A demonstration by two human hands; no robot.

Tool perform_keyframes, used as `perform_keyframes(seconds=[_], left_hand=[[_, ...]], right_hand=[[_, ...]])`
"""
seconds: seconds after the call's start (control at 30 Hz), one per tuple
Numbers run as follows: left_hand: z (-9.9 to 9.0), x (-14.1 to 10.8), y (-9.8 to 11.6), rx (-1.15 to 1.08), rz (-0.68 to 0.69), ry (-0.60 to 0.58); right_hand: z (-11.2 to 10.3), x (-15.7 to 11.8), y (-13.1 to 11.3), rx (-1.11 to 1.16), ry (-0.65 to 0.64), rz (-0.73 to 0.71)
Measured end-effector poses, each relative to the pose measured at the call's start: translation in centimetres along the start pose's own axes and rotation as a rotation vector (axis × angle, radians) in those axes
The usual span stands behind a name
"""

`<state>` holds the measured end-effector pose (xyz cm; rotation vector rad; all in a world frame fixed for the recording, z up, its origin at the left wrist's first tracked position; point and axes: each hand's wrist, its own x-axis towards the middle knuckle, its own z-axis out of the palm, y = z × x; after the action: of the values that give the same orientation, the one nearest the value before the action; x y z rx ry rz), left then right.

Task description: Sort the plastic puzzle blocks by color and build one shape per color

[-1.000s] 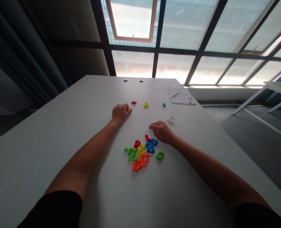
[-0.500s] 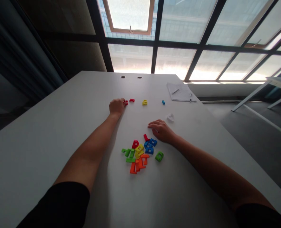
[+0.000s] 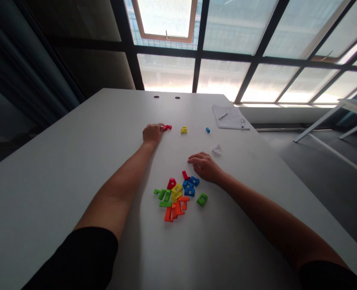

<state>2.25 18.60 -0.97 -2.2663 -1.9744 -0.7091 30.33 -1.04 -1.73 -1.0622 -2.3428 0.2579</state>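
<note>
Left fingertips (image 3: 162, 127) pressing against a small red plastic block (image 3: 167, 127)

The fingers are curling low, though whether they are gripping is unclear; the block is lying just ahead, long axis running sideways. The left hand (image 3: 152, 134) is nearer it than the right hand (image 3: 204, 166), which is resting half-curled and empty beside a heap of coloured plastic blocks (image 3: 177, 197).

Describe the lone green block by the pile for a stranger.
On the white table, find the heap of coloured plastic pieces beside the right hand. At its right edge lies a green piece with a square hole, set apart, while the other greens crowd the heap's left side.
</note>
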Motion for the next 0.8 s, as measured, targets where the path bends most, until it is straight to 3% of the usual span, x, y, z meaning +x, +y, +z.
perform_keyframes(seconds=[0.6, 0.8], left_hand=[[0.2, -0.5, -1.4, -0.082, 0.126, -0.143], [-1.4, -1.6, 0.1, -0.192, 0.211, -0.072]], right_hand=[[-0.2, 0.2, -0.2, -0.011, -0.009, 0.009], [-0.1, 0.2, -0.1, -0.005, -0.003, 0.001]])
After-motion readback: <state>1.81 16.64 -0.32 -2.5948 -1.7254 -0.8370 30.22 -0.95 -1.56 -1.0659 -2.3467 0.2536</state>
